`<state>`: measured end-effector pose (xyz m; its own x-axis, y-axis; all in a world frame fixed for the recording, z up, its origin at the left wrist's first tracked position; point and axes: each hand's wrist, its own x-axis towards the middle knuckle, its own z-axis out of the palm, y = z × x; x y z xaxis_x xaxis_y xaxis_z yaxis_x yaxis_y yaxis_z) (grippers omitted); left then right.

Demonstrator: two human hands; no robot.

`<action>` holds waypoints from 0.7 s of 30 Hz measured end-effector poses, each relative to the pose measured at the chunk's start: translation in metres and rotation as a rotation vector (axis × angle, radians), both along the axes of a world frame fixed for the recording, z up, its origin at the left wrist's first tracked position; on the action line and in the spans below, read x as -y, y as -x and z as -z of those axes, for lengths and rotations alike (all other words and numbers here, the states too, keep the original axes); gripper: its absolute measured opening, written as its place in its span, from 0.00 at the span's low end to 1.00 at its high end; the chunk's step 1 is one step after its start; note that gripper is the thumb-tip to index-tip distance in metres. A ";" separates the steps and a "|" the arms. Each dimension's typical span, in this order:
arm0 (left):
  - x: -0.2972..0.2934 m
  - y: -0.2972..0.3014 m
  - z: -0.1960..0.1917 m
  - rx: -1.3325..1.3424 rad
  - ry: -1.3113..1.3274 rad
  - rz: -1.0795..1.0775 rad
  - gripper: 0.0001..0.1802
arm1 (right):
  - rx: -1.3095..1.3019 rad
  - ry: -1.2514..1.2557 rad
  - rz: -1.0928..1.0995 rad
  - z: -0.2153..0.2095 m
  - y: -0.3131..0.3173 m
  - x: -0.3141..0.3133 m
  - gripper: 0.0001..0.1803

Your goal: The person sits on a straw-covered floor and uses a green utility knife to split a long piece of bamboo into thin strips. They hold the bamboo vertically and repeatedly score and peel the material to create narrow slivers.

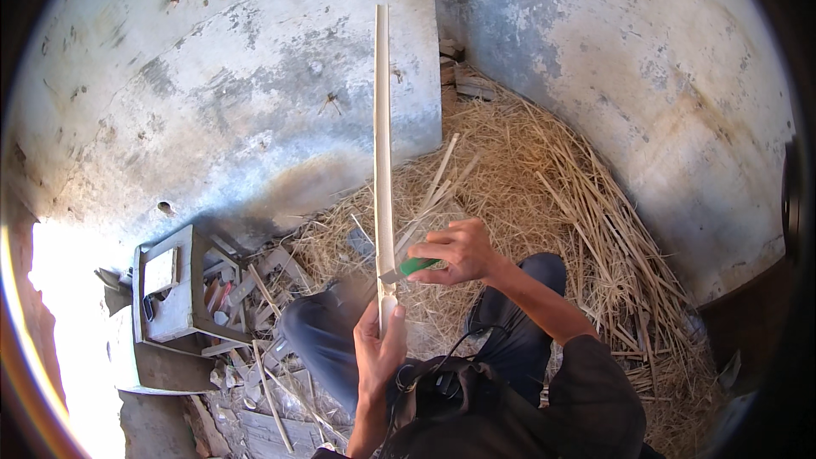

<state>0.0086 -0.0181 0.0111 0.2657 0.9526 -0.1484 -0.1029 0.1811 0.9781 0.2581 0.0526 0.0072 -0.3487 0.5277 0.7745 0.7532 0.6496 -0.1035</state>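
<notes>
A long, pale split length of bamboo (383,144) stands up in front of me, its hollow inner face partly toward me. My left hand (380,347) grips it near the lower end, thumb along the front. Just above that grip, a short blade (392,275) touches the bamboo at a node. My right hand (459,255) holds the knife by its green handle (418,265), fingers wrapped over it. Both hands are between my bent knees.
Straw and shavings (510,149) cover the floor ahead and right, with a pile of thin strips (616,242) along the right wall. At left, a worn wooden stool-like frame (183,289) stands beside scrap wood (272,268). Stained walls (255,76) enclose the corner.
</notes>
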 end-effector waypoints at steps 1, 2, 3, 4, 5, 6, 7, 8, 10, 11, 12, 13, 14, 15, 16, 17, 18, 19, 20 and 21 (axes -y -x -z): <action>0.000 0.000 0.000 -0.026 -0.021 -0.013 0.10 | 0.006 0.007 0.003 0.000 0.000 0.000 0.23; 0.001 0.000 0.000 -0.054 -0.041 -0.027 0.10 | 0.010 0.015 0.005 0.001 0.001 0.000 0.23; 0.001 0.000 0.000 -0.082 -0.061 -0.040 0.10 | 0.013 0.022 0.007 0.002 0.001 0.000 0.23; 0.002 0.001 0.000 -0.121 -0.074 -0.052 0.10 | 0.008 0.015 0.008 0.004 0.002 -0.002 0.23; 0.002 0.003 0.000 -0.158 -0.088 -0.063 0.10 | 0.004 0.006 0.009 0.006 0.002 -0.004 0.22; 0.003 0.003 -0.001 -0.195 -0.101 -0.074 0.10 | 0.001 -0.002 0.011 0.008 0.002 -0.005 0.22; 0.003 0.005 -0.005 -0.132 -0.034 -0.055 0.11 | 0.006 0.007 0.015 0.009 0.002 -0.005 0.22; 0.003 0.007 -0.012 -0.069 0.035 -0.035 0.11 | 0.012 0.018 0.019 0.010 0.003 -0.004 0.22; 0.003 0.010 -0.012 -0.001 0.095 0.003 0.12 | 0.018 0.032 0.021 0.012 0.003 -0.002 0.22; 0.002 0.011 -0.008 0.005 0.082 0.021 0.13 | 0.021 0.032 0.018 0.011 0.004 -0.003 0.22; 0.001 0.011 -0.004 0.011 0.068 0.039 0.14 | 0.024 0.031 0.014 0.010 0.004 -0.004 0.22; 0.002 0.012 -0.001 -0.072 -0.004 0.000 0.14 | 0.026 0.021 0.012 0.010 0.005 -0.006 0.22; 0.003 0.012 0.002 -0.156 -0.074 -0.036 0.13 | 0.028 0.012 0.011 0.011 0.004 -0.007 0.22; 0.004 0.013 0.004 -0.239 -0.144 -0.072 0.13 | 0.029 0.004 0.010 0.012 0.004 -0.007 0.21; 0.004 0.013 0.005 -0.245 -0.138 -0.073 0.13 | 0.033 0.016 0.008 0.011 0.003 -0.007 0.21; 0.005 0.014 0.006 -0.252 -0.132 -0.075 0.13 | 0.036 0.027 0.004 0.010 0.003 -0.006 0.21; 0.004 0.014 0.005 -0.259 -0.126 -0.077 0.13 | 0.039 0.038 0.001 0.010 0.003 -0.006 0.21; 0.004 0.016 0.002 -0.158 -0.026 -0.047 0.14 | 0.039 0.049 -0.002 0.010 0.003 -0.006 0.21; 0.004 0.018 -0.007 -0.056 0.074 -0.015 0.14 | 0.039 0.060 -0.005 0.010 0.003 -0.006 0.21; 0.004 0.019 -0.011 0.045 0.173 0.017 0.15 | 0.039 0.070 -0.007 0.011 0.003 -0.006 0.21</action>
